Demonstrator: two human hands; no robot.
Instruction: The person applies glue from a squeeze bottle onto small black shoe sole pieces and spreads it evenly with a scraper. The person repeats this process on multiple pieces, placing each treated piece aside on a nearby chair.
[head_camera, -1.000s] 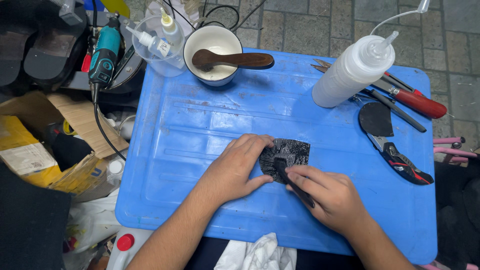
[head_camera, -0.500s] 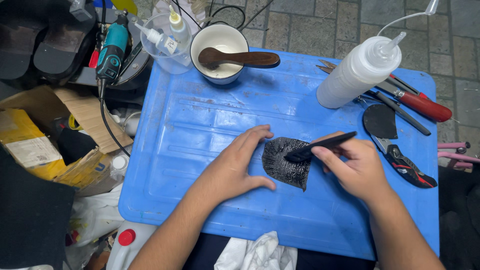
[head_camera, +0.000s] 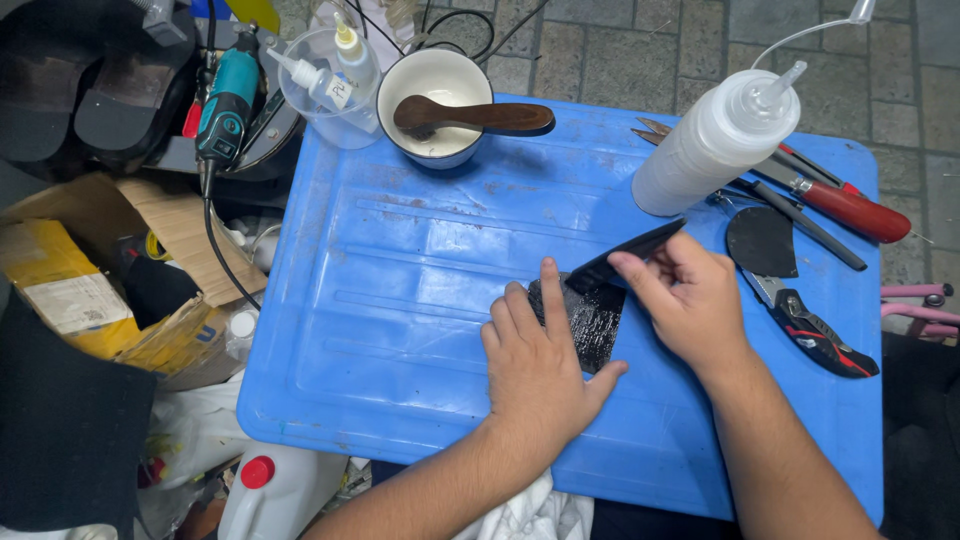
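A black, glossy rubber piece lies flat on the blue plastic lid that serves as a work surface. My left hand presses down on it with spread fingers. My right hand grips a flat black spreader whose lower end rests on the top edge of the rubber piece.
A white squeeze bottle stands at the back right beside a red-handled tool, a black curved piece and pliers. A white bowl holds a wooden spoon. A teal rotary tool and a cardboard box sit off the left side.
My right hand has swept the spreader from the near side of the rubber piece up to its far edge. My left hand has stayed pressed on the piece.
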